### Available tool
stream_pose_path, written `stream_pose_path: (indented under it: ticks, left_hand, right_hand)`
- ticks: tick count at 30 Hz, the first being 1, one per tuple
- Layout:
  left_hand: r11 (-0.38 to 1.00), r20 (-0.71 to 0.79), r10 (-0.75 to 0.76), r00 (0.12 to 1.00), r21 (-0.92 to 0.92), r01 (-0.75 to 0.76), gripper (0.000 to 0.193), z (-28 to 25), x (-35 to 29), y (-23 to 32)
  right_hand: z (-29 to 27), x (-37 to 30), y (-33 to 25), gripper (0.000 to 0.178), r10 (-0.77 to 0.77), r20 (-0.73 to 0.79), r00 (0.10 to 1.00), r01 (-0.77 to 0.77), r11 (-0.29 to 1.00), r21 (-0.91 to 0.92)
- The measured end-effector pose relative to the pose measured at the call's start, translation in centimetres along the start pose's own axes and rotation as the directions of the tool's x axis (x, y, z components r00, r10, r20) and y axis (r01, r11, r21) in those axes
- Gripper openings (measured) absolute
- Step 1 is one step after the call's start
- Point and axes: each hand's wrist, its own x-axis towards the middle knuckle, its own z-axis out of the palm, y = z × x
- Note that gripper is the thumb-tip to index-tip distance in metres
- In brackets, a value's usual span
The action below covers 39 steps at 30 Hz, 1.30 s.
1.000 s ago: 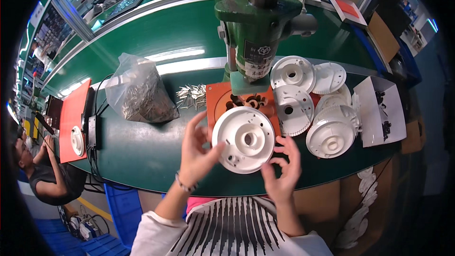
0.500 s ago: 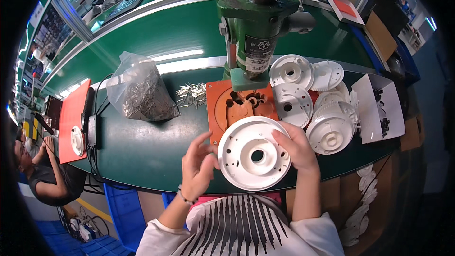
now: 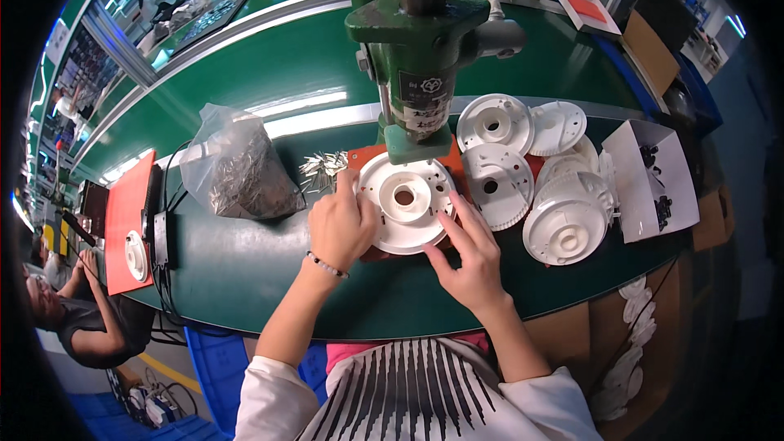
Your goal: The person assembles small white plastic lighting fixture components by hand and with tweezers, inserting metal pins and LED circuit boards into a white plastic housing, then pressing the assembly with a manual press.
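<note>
Touching one white disc (image 3: 404, 214) at the frame's centre, two hands stand apart on either side of it: the left hand (image 3: 339, 224), with one beaded bracelet (image 3: 327, 265) at its wrist, bends its fingers over the left rim, though whether it pinches cannot be told; the right hand (image 3: 474, 265) lies at the right rim, fingers spread and thumb apart from them. The disc lies on one orange fixture (image 3: 454, 167), below the head of one green press (image 3: 416, 24) at upper centre. Left of centre, the green surface (image 3: 220, 269) bears one clear bag of metal pins (image 3: 249, 171) and one loose heap of pins (image 3: 321, 170), too many to count. Right of centre sit at least five white parts (image 3: 496, 170), overlapping, so their exact number is unclear; beside them stands one white box (image 3: 637, 216) with small black pieces (image 3: 663, 211). At far left, one more disc (image 3: 136, 256) rests on one orange-red sheet (image 3: 126, 204).
</note>
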Motion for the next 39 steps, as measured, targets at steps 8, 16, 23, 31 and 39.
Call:
stream_pose_path:
  ticks: [8,16,23,31,39]
  left_hand:
    - [0.929,0.209,0.084,0.974,0.336,-0.153,0.034,-0.1,1.5,1.4]
    - [0.894,0.253,0.131,0.959,0.387,-0.224,0.041,-0.7,1.5,0.2]
    - [0.816,0.366,0.142,0.92,0.483,-0.318,0.044,0.1,2.1,0.9]
    - [0.904,0.22,0.076,0.973,0.396,-0.16,0.04,0.5,0.5,0.5]
    - [0.974,0.215,0.098,0.972,0.18,-0.138,0.039,-0.5,0.6,-1.2]
  right_hand:
    - [0.7,0.0,1.2,0.042,0.03,-0.137,0.99,-0.019,0.996,0.082]
    - [0.2,0.5,1.1,0.034,-0.013,0.068,0.998,0.023,0.988,-0.154]
    - [-0.6,1.2,2.4,0.032,-0.002,0.072,0.997,0.009,0.995,-0.1]
    - [-0.1,0.6,3.1,0.049,0.041,0.064,0.997,-0.047,0.994,0.103]
    - [-0.4,-1.1,1.4,0.06,0.023,0.088,0.996,-0.02,0.999,-0.025]
